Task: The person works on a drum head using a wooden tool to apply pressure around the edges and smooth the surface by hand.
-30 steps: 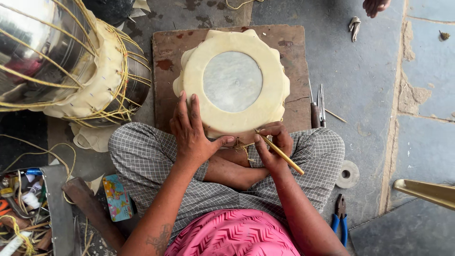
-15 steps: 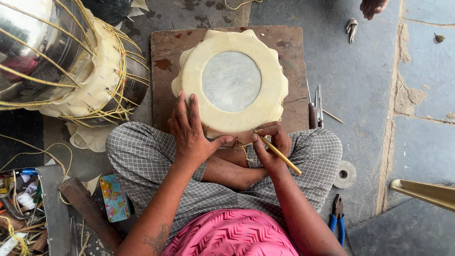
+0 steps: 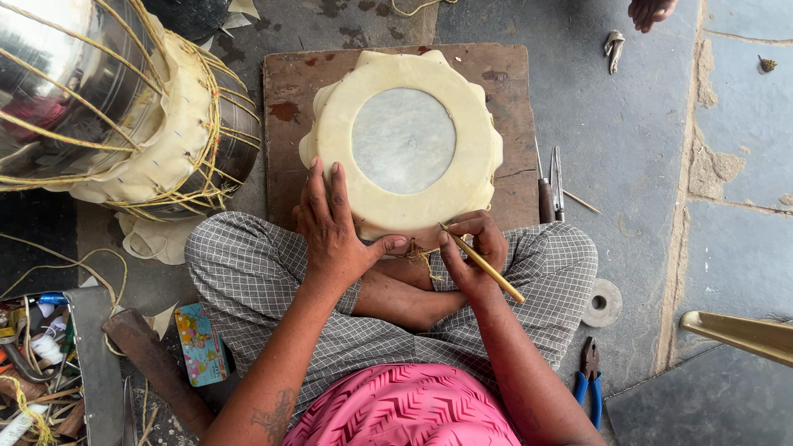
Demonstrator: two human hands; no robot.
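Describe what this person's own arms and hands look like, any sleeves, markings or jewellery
Both forearms are bare, with no sleeves reaching them. The left forearm carries a dark tattoo near the elbow. The left hand and the right hand wear no gloves, and no rings, bracelets or watch show. Fingernails are short and unpainted.

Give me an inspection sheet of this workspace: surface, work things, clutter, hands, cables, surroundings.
Surface: brown wooden board on grey stone floor.
Work things: round drum head, cream hide ring around a pale centre, on the board.
Clutter: blue-handled pliers, washer, metal tools, box of oddments.
Hands: left hand flat on the ring; right hand holds a yellow stick tool.
Cables: nothing seen.
Surroundings: steel drum shell laced with cord.
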